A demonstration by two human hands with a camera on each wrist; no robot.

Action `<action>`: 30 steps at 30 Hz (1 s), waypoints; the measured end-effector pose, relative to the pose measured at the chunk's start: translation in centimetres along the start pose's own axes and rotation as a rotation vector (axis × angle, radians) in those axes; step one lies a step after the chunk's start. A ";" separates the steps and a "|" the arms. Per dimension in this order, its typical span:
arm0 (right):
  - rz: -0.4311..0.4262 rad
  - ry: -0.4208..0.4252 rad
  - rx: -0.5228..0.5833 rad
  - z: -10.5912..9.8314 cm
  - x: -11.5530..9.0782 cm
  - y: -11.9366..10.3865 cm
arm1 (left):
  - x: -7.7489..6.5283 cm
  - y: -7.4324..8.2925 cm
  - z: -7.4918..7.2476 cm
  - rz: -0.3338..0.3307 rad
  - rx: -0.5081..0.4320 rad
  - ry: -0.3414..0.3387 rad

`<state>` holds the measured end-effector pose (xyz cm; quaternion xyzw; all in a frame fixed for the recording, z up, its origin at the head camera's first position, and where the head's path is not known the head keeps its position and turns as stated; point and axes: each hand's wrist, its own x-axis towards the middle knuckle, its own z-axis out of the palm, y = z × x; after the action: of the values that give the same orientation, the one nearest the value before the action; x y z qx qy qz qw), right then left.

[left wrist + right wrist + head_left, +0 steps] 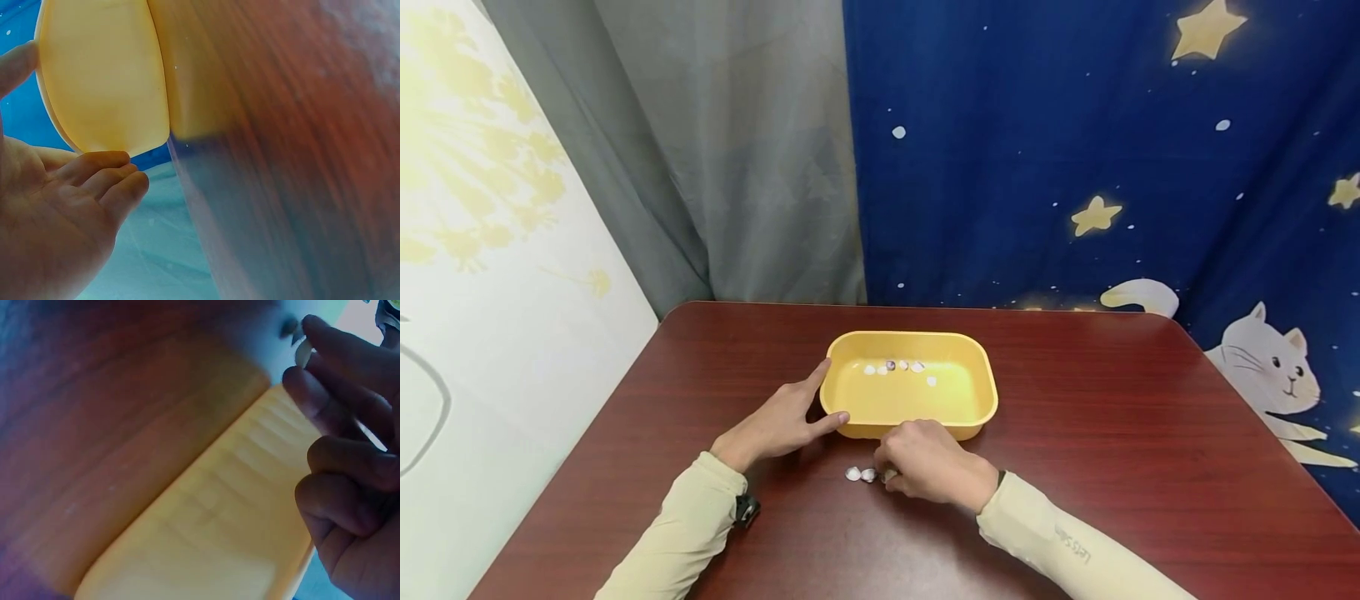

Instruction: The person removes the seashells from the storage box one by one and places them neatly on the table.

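A yellow plastic basin [917,427] stands on the table, with several small white and dark shells [917,367] lying inside along its far part. My left hand [778,421] rests spread against the basin's left end, thumb over the near rim; in the left wrist view its fingers [100,172] lie along the outer wall. Just in front of the basin, my right hand [928,462] pinches a small pale shell [304,354] between thumb and fingertip, close over the table. Two more whitish shells [861,474] sit side by side just left of those fingertips.
The dark red-brown table [1097,433] extends on both sides of the basin. Behind its far edge hang a grey curtain [760,167] and a blue one [1000,167] with stars. A white patterned wall panel [497,333] borders the left side.
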<state>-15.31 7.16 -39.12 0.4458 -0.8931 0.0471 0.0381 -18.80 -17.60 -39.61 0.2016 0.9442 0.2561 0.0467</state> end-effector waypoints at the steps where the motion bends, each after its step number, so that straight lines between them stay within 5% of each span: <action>1: 0.007 0.008 -0.001 0.2 0.0 0.0 | 0.0 0.0 0.0 0.001 0.000 0.001; 30: 0.091 -0.011 0.070 0.6 0.2 -0.2 | 0.1 -0.1 0.2 -0.004 -0.001 0.000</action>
<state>-15.29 6.83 -39.64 0.4062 -0.9104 0.0773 0.0152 -18.87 -17.56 -39.85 0.1998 0.9445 0.2565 0.0475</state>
